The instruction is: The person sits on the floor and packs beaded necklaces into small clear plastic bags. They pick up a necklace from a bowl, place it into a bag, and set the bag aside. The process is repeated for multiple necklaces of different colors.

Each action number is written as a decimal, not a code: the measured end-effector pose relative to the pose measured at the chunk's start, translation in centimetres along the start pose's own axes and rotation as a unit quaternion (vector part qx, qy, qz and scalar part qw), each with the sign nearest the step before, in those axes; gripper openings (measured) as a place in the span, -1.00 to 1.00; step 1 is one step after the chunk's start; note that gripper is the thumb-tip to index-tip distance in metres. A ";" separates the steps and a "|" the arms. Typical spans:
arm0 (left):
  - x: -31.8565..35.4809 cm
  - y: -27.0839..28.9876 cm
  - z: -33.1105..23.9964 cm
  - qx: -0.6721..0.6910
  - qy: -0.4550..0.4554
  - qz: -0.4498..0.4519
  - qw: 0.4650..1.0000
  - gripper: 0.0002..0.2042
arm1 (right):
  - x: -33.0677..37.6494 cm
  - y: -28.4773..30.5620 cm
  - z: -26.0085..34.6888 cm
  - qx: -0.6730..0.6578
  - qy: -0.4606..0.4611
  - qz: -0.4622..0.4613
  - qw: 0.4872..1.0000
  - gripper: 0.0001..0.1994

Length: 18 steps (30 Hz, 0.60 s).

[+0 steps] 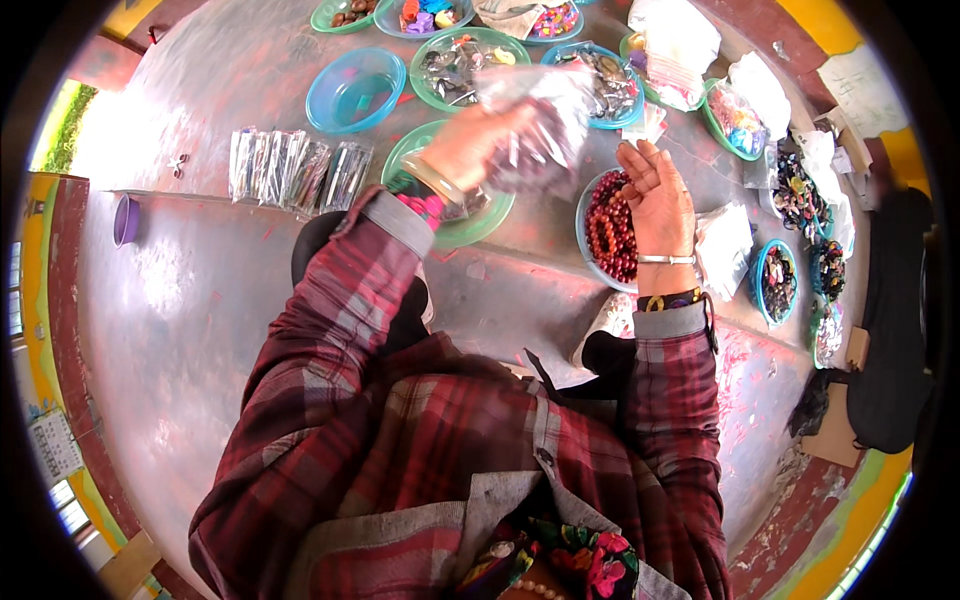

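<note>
My left hand is closed on a clear plastic bag with dark contents, blurred by motion. The bag hangs over the floor between the basins. Below that hand sits a green basin, partly hidden by my wrist, with small packets inside. My right hand is raised with its fingers stretched out and slightly curved, holding nothing. It hovers at the right edge of a light blue basin full of dark red and brown beads.
Left of centre, several thin plastic-wrapped packets lie in a row beside an empty-looking blue basin. Farther back stands a green basin of dark items. More basins and white bags line the right. Small scissors rest at left.
</note>
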<state>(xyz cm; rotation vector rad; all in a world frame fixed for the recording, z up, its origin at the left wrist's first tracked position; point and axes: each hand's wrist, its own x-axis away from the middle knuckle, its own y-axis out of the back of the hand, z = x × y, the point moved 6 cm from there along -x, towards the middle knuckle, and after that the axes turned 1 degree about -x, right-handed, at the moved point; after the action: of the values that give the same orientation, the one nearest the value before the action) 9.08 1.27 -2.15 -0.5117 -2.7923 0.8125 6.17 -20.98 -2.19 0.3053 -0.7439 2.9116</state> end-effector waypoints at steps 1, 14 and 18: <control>0.3 1.7 -1.1 -0.012 -0.018 -0.034 0.999 -0.76 | 0.0 0.3 -0.2 -0.004 -0.006 0.003 1.000 -0.64; 0.6 18.8 9.7 0.113 0.076 -0.199 0.970 -0.75 | 0.0 0.6 -2.0 -0.015 -0.074 0.022 0.997 -0.73; -0.5 20.0 13.6 0.161 0.117 -0.182 0.963 -0.73 | 0.1 0.7 -2.1 0.009 -0.086 0.014 0.996 -0.73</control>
<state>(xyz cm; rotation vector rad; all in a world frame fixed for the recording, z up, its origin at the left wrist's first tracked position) 11.28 10.34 -24.50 -0.0321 -2.3675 1.0152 5.65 -20.55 -4.34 0.5578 -0.7503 2.9479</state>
